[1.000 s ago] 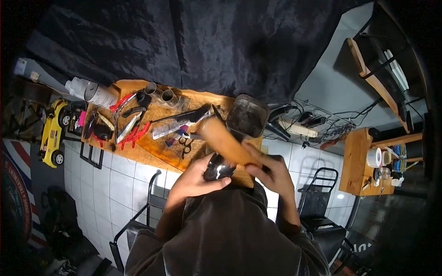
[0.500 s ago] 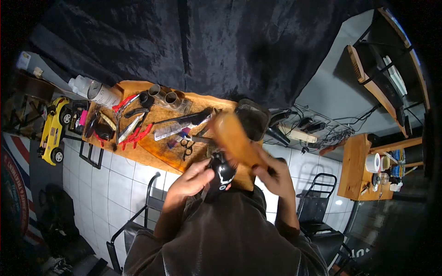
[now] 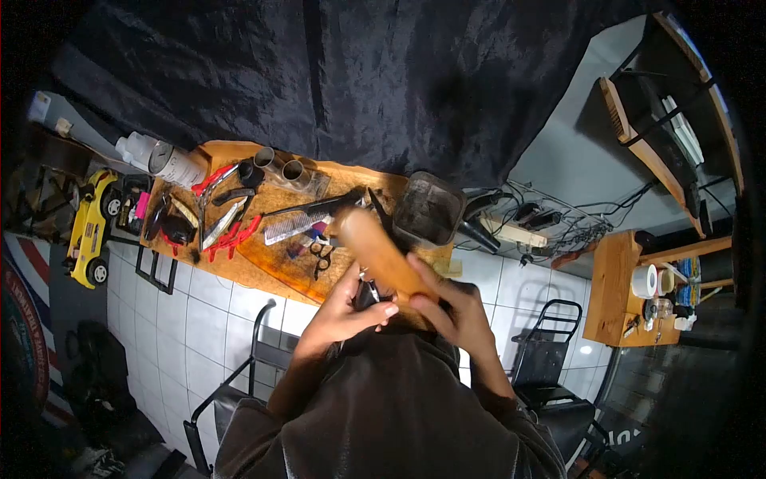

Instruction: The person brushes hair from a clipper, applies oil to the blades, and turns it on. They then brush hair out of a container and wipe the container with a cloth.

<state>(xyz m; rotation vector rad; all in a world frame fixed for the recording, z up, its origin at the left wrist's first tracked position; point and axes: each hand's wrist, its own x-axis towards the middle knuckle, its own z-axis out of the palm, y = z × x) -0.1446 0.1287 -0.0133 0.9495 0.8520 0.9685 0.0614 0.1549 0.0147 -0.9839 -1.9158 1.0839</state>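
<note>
My left hand (image 3: pixel 335 315) is wrapped round a glossy black hair clipper (image 3: pixel 366 295), most of it covered by the fingers and by the brush above. Gripped in my right hand (image 3: pixel 453 307) is a wooden-backed brush (image 3: pixel 383 257), slanting up and left across the clipper and blurred at its far end. Its bristle side faces away from view. Just beyond the brush on the wooden table lie scissors (image 3: pixel 321 257) and a silver-grey comb (image 3: pixel 294 227).
Red-handled clips (image 3: pixel 237 239), a razor (image 3: pixel 225 223) and metal cups (image 3: pixel 295 172) crowd the wooden table (image 3: pixel 275 275). A dark bin (image 3: pixel 431 209) stands at its right end, near a hair dryer (image 3: pixel 479 231). Black chairs (image 3: pixel 550 343) flank me.
The brush has swung left and down over the clipper, along with my right hand. My left hand has turned, and the clipper shows less than before.
</note>
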